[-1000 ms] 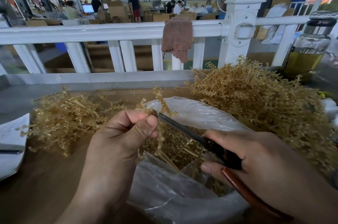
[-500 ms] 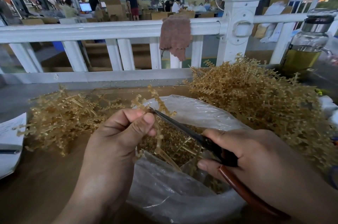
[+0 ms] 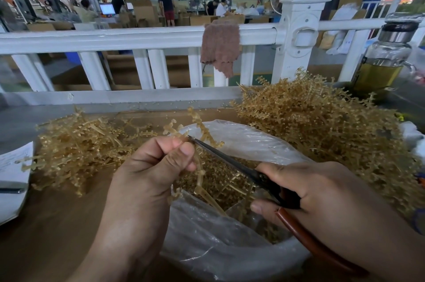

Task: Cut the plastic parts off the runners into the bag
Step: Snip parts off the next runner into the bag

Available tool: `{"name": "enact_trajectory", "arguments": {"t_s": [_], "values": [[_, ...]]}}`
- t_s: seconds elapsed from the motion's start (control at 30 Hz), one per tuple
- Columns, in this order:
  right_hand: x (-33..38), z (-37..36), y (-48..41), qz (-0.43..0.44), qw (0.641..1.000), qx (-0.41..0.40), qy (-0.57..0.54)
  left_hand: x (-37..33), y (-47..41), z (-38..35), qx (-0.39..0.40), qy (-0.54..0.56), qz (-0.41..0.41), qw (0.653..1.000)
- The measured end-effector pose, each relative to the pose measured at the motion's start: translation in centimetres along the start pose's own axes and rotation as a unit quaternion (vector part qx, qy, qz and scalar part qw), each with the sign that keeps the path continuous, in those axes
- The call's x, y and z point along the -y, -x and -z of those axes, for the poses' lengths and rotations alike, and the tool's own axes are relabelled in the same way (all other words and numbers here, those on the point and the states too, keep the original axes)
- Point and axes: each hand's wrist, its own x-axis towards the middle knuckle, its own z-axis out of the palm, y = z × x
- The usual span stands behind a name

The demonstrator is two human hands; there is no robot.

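Amber runner (image 3: pixel 199 172) held upright above the open, clear bag (image 3: pixel 207 235); scissors (image 3: pixel 230 160), blades together, touch its upper branch at the tip. Loose cut parts (image 3: pixel 220 180) lie inside the bag. Dense runner heap (image 3: pixel 322 132) right of bag, sparser heap (image 3: pixel 76 143) left, both on the worktop (image 3: pixel 57 224).

left hand (image 3: pixel 147 180) pinches runner (image 3: pixel 199 172) | right hand (image 3: pixel 322 192) grips scissors (image 3: pixel 232 162) | over bag (image 3: pixel 230 245)

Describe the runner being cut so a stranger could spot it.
Find the clear bag mid-table. Over its mouth, the left hand pinches one tan runner at the tips of the scissors. Unlike the heaps either side, it is held up alone.
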Motion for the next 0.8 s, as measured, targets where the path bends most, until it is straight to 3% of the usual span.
{"name": "enact_trajectory", "arguments": {"t_s": [0.3,0.8], "values": [[-0.04,-0.13,0.03,-0.005,1.0,0.008,-0.018,0.16,0.0,0.18,0.008,0.0,-0.009,1.0],[0.04,-0.57,0.05,-0.013,0.998,0.011,-0.056,-0.18,0.6,-0.03,-0.013,-0.164,-0.08,0.983]]}}
